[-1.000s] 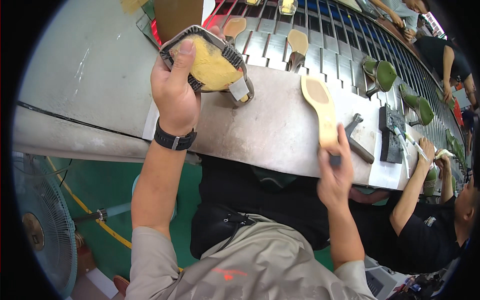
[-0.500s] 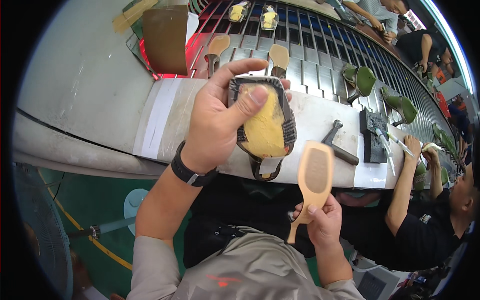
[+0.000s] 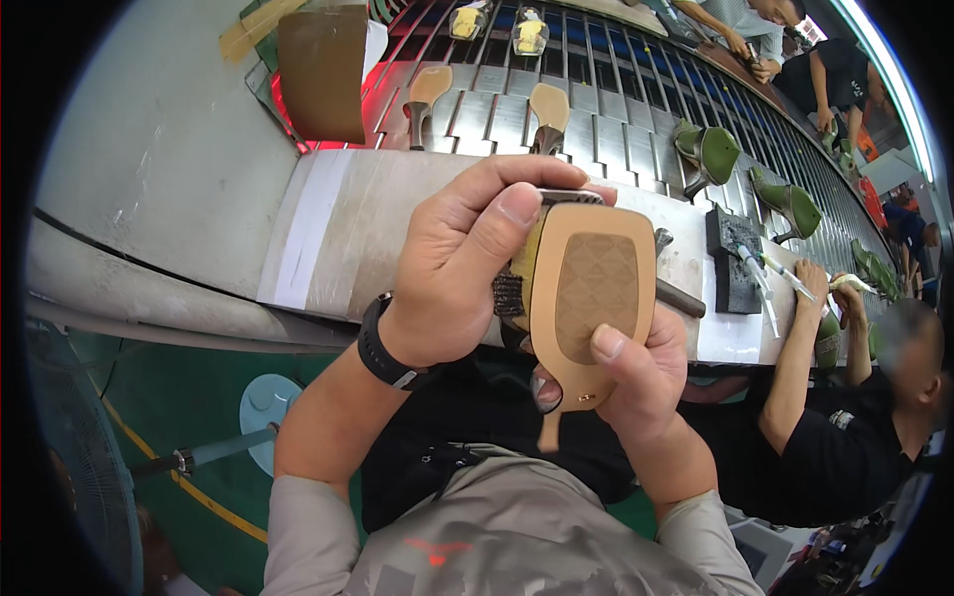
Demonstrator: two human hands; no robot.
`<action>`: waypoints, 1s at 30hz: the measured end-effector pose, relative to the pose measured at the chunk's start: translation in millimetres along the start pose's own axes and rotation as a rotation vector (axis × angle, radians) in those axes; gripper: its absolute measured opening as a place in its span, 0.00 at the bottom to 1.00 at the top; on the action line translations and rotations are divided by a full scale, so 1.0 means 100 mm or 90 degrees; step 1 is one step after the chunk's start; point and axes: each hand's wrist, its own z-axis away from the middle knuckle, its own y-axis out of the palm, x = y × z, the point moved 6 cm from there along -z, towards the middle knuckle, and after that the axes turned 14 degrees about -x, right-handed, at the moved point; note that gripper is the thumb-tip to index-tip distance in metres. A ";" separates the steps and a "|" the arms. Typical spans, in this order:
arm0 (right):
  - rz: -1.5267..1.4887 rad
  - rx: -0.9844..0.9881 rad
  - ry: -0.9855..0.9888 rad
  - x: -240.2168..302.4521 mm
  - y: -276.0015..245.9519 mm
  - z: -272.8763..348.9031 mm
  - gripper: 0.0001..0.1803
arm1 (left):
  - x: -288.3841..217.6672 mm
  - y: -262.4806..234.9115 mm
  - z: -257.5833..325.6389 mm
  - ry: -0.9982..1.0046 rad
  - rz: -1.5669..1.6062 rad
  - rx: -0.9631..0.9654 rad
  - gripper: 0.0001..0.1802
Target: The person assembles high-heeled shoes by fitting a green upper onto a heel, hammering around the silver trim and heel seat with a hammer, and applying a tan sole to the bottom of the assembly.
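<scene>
On my left I saw a fan (image 3: 97,472); ahead, a brown board (image 3: 323,79) stood near the metal conveyor (image 3: 481,115). To my right were green shoes (image 3: 718,155) and a co-worker (image 3: 845,457) in a black shirt.

Held well apart from it half a second earlier, a tan, paddle-shaped sole with a brown patterned patch (image 3: 596,263) now masks most of a dark shoe's yellow-coated underside (image 3: 523,258). The left hand (image 3: 442,273) and right hand (image 3: 644,382) have drawn together, the latter's thumb (earlier near the narrow neck) reaching the patch. A dark-handled hammer (image 3: 682,296) has become partly hidden.
</scene>
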 end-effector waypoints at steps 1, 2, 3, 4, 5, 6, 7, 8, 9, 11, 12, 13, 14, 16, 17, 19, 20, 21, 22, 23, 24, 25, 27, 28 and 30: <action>-0.033 -0.008 0.000 0.00 0.00 0.00 0.17 | -0.02 0.00 0.01 0.027 -0.074 0.005 0.28; -0.029 -0.019 -0.018 0.01 0.03 -0.01 0.18 | -0.03 -0.01 0.01 0.027 -0.075 0.002 0.28; -0.029 -0.018 -0.016 0.02 0.04 -0.01 0.18 | -0.01 -0.02 0.01 -0.004 -0.041 -0.006 0.30; -0.001 -0.016 -0.009 0.02 0.05 0.01 0.18 | 0.01 -0.02 0.02 -0.034 -0.006 -0.013 0.32; 0.028 -0.015 -0.001 0.01 0.06 0.02 0.18 | 0.02 -0.04 0.03 -0.035 -0.006 -0.015 0.32; 0.028 -0.014 0.000 0.03 0.08 0.05 0.18 | 0.05 -0.05 0.06 -0.044 0.078 0.009 0.34; 0.071 -0.027 0.008 0.03 0.08 0.08 0.18 | 0.05 -0.04 0.09 -0.053 0.162 0.033 0.35; 0.113 -0.039 0.018 0.02 0.08 0.11 0.18 | 0.04 -0.01 0.15 -0.073 0.167 0.002 0.38; 0.112 -0.038 0.020 0.01 0.08 0.13 0.18 | -0.01 0.01 0.19 -0.074 0.167 0.000 0.38; 0.105 -0.024 -0.005 0.02 0.06 0.18 0.17 | -0.08 0.07 0.24 -0.027 0.019 0.035 0.40; 0.107 -0.026 -0.004 0.01 0.05 0.20 0.17 | -0.06 0.07 0.25 -0.028 0.022 0.035 0.40; 0.113 -0.025 -0.025 0.03 0.05 0.21 0.17 | -0.05 0.08 0.26 -0.012 0.025 0.046 0.41; 0.117 -0.022 -0.045 0.03 0.05 0.22 0.17 | -0.06 0.09 0.26 0.005 0.026 0.056 0.41; 0.121 -0.016 -0.041 0.00 0.04 0.23 0.16 | -0.07 0.09 0.27 0.007 0.025 0.063 0.40; 0.124 -0.010 -0.041 0.00 0.02 0.23 0.16 | -0.07 0.10 0.28 0.013 0.024 0.072 0.39; 0.142 0.010 -0.082 0.05 0.02 0.21 0.16 | -0.07 0.11 0.29 0.015 0.019 0.071 0.38; 0.159 0.028 -0.122 0.08 0.04 0.21 0.16 | -0.07 0.11 0.29 0.015 0.016 0.072 0.38; 0.158 0.027 -0.122 0.08 0.05 0.21 0.16 | -0.06 0.10 0.28 0.014 0.016 0.071 0.38; 0.154 0.025 -0.116 0.08 0.05 0.20 0.16 | -0.07 0.10 0.28 0.023 0.012 0.077 0.38; 0.150 0.022 -0.111 0.07 0.04 0.20 0.16 | -0.07 0.10 0.28 0.032 0.007 0.083 0.37; 0.151 0.022 -0.110 0.08 0.05 0.20 0.16 | -0.07 0.10 0.28 0.032 0.008 0.082 0.37; 0.146 0.013 -0.110 0.09 0.06 0.20 0.16 | -0.07 0.10 0.28 0.029 0.006 0.084 0.37; 0.140 0.004 -0.110 0.09 0.07 0.20 0.16 | -0.07 0.10 0.28 0.026 0.004 0.085 0.37; 0.135 0.001 -0.105 0.08 0.07 0.20 0.16 | -0.08 0.10 0.28 0.025 0.005 0.086 0.37; 0.130 -0.002 -0.100 0.08 0.07 0.20 0.17 | -0.09 0.11 0.28 0.024 0.006 0.087 0.37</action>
